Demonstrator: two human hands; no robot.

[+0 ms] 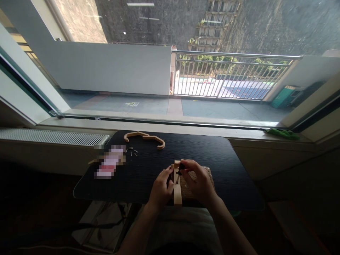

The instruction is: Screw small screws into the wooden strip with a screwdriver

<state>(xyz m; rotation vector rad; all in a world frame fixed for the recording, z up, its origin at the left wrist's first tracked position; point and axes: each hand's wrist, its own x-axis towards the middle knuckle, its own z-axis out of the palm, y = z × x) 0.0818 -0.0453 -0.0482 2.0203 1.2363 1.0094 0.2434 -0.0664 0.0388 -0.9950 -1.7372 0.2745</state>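
Note:
My left hand [162, 187] grips a narrow wooden bar [177, 193] that stands roughly upright over the near edge of the black table [228, 170]. At the bar's top end my right hand [198, 180] pinches a small dark part [181, 166] against it. A second wooden piece [189, 187] lies under my right hand, mostly hidden. Both hands have their fingers closed.
Two curved wooden pieces [145, 137] lie at the table's far edge. Several small dark screws [131, 151] are scattered beside a blurred pink and white packet [110, 162]. A radiator [50, 137] runs along the left wall below the window. A green cloth [283, 133] rests on the sill.

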